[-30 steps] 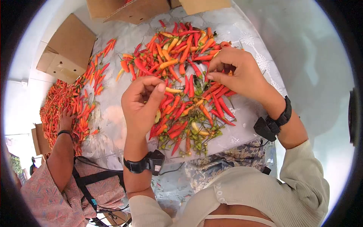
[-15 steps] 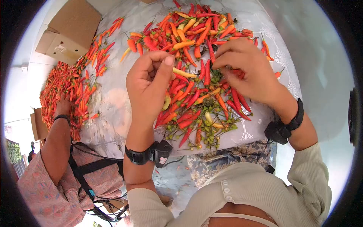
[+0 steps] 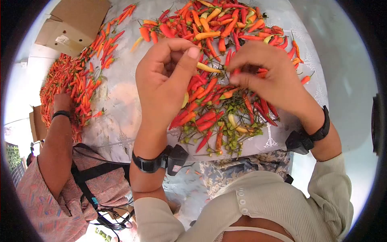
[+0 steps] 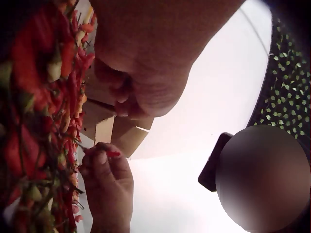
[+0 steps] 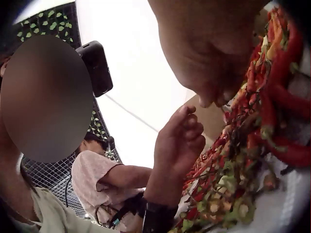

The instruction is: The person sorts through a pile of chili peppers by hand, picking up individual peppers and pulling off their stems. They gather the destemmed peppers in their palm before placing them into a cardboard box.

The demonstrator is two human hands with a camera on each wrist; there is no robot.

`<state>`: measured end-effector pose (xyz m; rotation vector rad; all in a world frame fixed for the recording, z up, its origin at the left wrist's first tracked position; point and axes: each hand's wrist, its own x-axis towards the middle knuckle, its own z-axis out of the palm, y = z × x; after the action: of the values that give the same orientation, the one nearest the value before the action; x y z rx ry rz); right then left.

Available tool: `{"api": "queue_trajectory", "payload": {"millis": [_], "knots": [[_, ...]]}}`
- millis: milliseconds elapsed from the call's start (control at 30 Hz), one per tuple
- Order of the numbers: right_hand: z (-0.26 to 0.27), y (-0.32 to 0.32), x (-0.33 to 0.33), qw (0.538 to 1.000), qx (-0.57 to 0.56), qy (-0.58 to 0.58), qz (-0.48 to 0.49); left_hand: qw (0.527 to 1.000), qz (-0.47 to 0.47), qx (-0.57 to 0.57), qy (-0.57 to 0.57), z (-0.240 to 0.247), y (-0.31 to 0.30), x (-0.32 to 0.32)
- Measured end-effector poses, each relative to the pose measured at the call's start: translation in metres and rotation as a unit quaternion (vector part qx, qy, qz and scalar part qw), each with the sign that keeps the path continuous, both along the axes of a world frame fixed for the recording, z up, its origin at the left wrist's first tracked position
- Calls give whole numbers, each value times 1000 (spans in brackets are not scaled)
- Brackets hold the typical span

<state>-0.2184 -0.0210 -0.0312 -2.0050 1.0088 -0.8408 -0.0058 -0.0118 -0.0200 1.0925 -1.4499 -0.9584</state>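
My left hand hovers over the near chili pile, fingers curled and thumb against the forefinger; I cannot tell whether it holds something. Past its fingertips shows a pale yellow chili. My right hand faces it from the right, fingers bent towards the thumb. In the left wrist view the right hand pinches a red chili at the fingertips. Below both hands lie red and orange chilies mixed with green stems. In the right wrist view the left hand appears as a loose fist.
A larger chili heap covers the table's left side, where another person's hand reaches in. A cardboard box stands behind it. More chilies lie beyond my hands. The table has a pale patterned cover.
The head view has shifted, so the pile appears higher and further right. My right hand has come closer to my left over the pile. The left hand keeps its curled pose.
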Motion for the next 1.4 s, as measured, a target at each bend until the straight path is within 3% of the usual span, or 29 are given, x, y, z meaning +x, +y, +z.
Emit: {"api": "queue_trajectory", "payload": {"millis": [67, 133, 167, 333, 600, 733, 933, 1033, 1167, 1233, 1400], "knots": [[-4, -2, 4, 991, 29, -128, -35, 999, -27, -42, 13, -6, -2, -4], [-3, -3, 6, 971, 87, -222, -26, 993, -40, -87, -74, -9, -4, -4], [-4, -3, 6, 968, 90, -232, -22, 986, -46, -110, -117, -10, -5, -4], [-10, 3, 12, 954, 105, -282, -17, 986, -89, -68, -125, -14, -2, -7], [-13, 7, 11, 985, -64, -149, -50, 961, -59, -182, -201, -14, -4, -11], [-19, 0, 11, 982, -158, -100, -40, 978, -61, -113, -166, -12, -2, -11], [-14, 0, 7, 986, -62, -152, 24, 982, -119, -85, -119, -9, -4, -3], [-11, -2, 3, 969, 80, -217, 83, 987, -136, -60, -58, -8, -2, -2], [-18, -10, 2, 967, 81, -243, -13, 986, -154, -34, 47, -7, -2, 4], [-5, -12, -5, 952, 151, -265, -41, 983, -161, -49, 73, -3, -5, 7], [-13, -15, -2, 933, 169, -306, -88, 985, -146, -92, -31, -7, -7, 3]]}}
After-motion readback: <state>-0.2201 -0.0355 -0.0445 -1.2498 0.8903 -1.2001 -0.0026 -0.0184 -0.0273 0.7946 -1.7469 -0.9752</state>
